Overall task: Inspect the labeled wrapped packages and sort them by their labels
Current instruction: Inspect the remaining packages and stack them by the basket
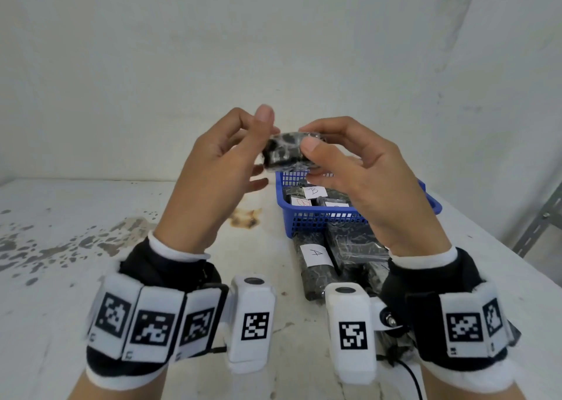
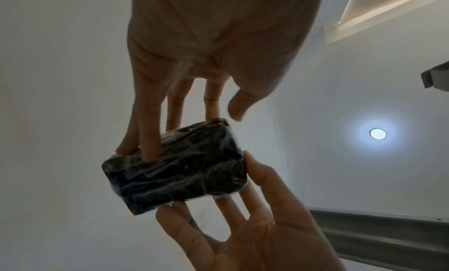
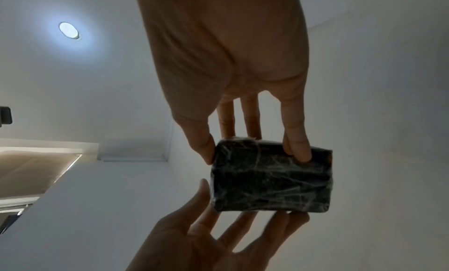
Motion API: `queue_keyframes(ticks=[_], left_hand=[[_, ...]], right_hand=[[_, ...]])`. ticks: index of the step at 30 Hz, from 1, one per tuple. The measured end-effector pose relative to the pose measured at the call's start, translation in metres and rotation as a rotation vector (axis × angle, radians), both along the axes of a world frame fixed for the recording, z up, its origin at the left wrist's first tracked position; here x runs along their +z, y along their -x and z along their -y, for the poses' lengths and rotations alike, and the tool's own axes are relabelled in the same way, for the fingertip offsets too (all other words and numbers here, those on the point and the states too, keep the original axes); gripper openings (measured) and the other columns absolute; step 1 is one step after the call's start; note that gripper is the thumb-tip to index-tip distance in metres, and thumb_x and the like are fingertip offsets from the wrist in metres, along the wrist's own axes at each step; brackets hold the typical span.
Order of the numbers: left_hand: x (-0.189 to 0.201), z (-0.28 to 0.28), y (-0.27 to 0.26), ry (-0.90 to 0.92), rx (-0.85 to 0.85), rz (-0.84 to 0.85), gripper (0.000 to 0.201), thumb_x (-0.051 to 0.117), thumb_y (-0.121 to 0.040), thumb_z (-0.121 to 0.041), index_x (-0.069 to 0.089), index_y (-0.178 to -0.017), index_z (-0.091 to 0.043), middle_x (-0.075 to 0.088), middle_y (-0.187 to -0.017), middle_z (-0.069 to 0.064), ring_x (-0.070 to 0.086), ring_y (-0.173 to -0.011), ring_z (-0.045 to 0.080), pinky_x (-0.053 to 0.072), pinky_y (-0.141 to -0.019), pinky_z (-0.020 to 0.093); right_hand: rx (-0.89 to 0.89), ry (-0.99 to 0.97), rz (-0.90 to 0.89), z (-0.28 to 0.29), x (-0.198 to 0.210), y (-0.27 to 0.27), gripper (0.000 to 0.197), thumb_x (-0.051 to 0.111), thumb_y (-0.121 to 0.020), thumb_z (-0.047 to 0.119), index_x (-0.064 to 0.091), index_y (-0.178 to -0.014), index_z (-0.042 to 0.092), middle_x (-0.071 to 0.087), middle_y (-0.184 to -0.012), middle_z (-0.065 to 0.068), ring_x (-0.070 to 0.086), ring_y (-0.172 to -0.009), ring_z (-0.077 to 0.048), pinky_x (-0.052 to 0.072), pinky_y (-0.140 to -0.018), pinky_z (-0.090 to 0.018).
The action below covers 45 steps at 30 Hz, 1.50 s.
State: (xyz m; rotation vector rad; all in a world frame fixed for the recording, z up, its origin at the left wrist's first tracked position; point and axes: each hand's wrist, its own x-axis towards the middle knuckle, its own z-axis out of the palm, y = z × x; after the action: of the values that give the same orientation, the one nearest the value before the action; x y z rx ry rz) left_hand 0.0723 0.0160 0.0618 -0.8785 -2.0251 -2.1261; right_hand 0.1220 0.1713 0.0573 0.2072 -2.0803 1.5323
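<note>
Wore marker-printed wrist bands (image 1: 146, 323) nearest the lens, both forearms raised. Worked over a stained white counter (image 1: 91, 217), with a blue basket (image 1: 304, 220) as the fixed mark. Saw a loose pile (image 1: 349, 241) of film-wrapped dark packages just in front of the basket, one showing an "A" label (image 1: 316, 253), and more inside the basket, one marked "B" (image 1: 314, 191).

Kept the held package (image 1: 284, 153) in the air above the basket's far-left corner. Right hand (image 1: 365, 180) had the firm grip, thumb on the near face and fingers behind. Left hand (image 1: 209, 174) only steadied it with straight fingers laid against it, thumb lifted clear, so no closed grip there.

Found no label on any face shown in the three views, so could not tell which group it belonged to.

Judged the main risks as follows:
- slick film sliding out of a one-hand pinch during a turn
- a drop straight into the basket, mixing an unread package with those inside
- a creased or hidden label misread, sending it to the wrong group
</note>
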Motion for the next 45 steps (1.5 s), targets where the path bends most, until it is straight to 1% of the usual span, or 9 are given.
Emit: queue_keyframes(ticks=[4,8,12,19,26,32,37,41,45], left_hand=[[0.000,0.006,0.006,-0.061,0.017,0.059,0.013,0.075,-0.083,-0.019,0.064,-0.089,-0.016,0.065,-0.113,0.008,0.069,-0.093,0.019,0.060,-0.075,0.028],[-0.001,0.009,0.011,-0.041,0.009,0.131,0.063,0.080,-0.057,-0.037,0.061,-0.117,-0.029,0.066,-0.118,0.011,0.066,-0.109,0.020,0.051,-0.097,0.041],[-0.002,0.005,0.007,-0.026,-0.038,0.099,0.060,0.076,-0.079,-0.013,0.050,-0.131,-0.025,0.072,-0.109,0.008,0.071,-0.098,0.021,0.051,-0.099,0.042],[-0.003,0.003,0.007,-0.042,-0.013,0.057,0.063,0.067,-0.089,-0.012,0.042,-0.144,-0.031,0.068,-0.115,0.008,0.072,-0.092,0.017,0.058,-0.087,0.040],[-0.003,0.003,0.007,-0.015,-0.027,0.044,0.053,0.067,-0.089,-0.019,0.050,-0.135,-0.037,0.069,-0.108,0.007,0.072,-0.091,0.015,0.060,-0.072,0.031],[-0.004,0.004,0.007,0.018,-0.015,0.000,0.041,0.067,-0.088,-0.024,0.055,-0.126,-0.037,0.072,-0.099,0.006,0.071,-0.084,0.011,0.057,-0.064,0.022],[-0.004,0.004,0.007,0.029,0.043,-0.037,0.030,0.068,-0.087,-0.026,0.060,-0.115,-0.033,0.075,-0.084,0.002,0.071,-0.075,0.011,0.056,-0.059,0.023],[-0.005,0.003,0.007,0.046,0.045,-0.047,0.027,0.068,-0.087,-0.025,0.060,-0.111,-0.034,0.074,-0.081,0.001,0.070,-0.070,0.007,0.057,-0.059,0.024],[-0.007,0.001,0.009,0.052,0.058,-0.026,0.034,0.069,-0.087,-0.027,0.064,-0.120,-0.029,0.073,-0.088,-0.003,0.071,-0.073,0.010,0.061,-0.069,0.031]], right_hand=[[0.040,0.007,-0.015,0.000,-0.001,0.001,0.015,0.072,-0.086,0.032,0.073,-0.101,0.030,0.073,-0.110,0.009,0.073,-0.090,-0.025,0.055,-0.094,-0.056],[0.057,-0.010,-0.042,-0.003,-0.001,-0.001,0.043,0.077,-0.086,0.019,0.063,-0.121,0.039,0.061,-0.133,0.018,0.072,-0.102,-0.015,0.056,-0.096,-0.041],[0.032,0.048,0.007,-0.004,-0.002,0.001,0.061,0.077,-0.087,0.021,0.050,-0.139,0.040,0.056,-0.139,0.008,0.072,-0.101,-0.009,0.056,-0.092,-0.031],[0.041,0.035,0.045,-0.003,-0.002,0.002,0.069,0.074,-0.089,0.017,0.044,-0.148,0.035,0.071,-0.120,0.005,0.074,-0.093,-0.013,0.057,-0.088,-0.029],[0.054,0.034,0.028,-0.006,-0.005,0.004,0.064,0.076,-0.085,0.030,0.049,-0.140,0.049,0.071,-0.114,-0.002,0.074,-0.098,-0.025,0.056,-0.095,-0.050],[0.055,0.031,0.027,-0.007,-0.003,0.003,0.052,0.074,-0.090,0.027,0.054,-0.135,0.047,0.073,-0.105,-0.007,0.075,-0.094,-0.024,0.060,-0.084,-0.048],[0.030,0.016,0.030,-0.006,0.000,0.000,0.041,0.073,-0.090,0.026,0.060,-0.126,0.041,0.075,-0.085,-0.001,0.065,-0.074,-0.018,0.051,-0.063,-0.024],[0.036,0.041,0.025,-0.006,0.001,-0.002,0.034,0.071,-0.091,0.025,0.062,-0.122,0.036,0.074,-0.083,-0.002,0.058,-0.064,-0.016,0.048,-0.056,-0.025],[0.057,0.051,0.014,-0.008,0.001,-0.004,0.038,0.071,-0.092,0.021,0.061,-0.126,0.035,0.077,-0.098,-0.003,0.069,-0.082,-0.018,0.053,-0.058,-0.030]])
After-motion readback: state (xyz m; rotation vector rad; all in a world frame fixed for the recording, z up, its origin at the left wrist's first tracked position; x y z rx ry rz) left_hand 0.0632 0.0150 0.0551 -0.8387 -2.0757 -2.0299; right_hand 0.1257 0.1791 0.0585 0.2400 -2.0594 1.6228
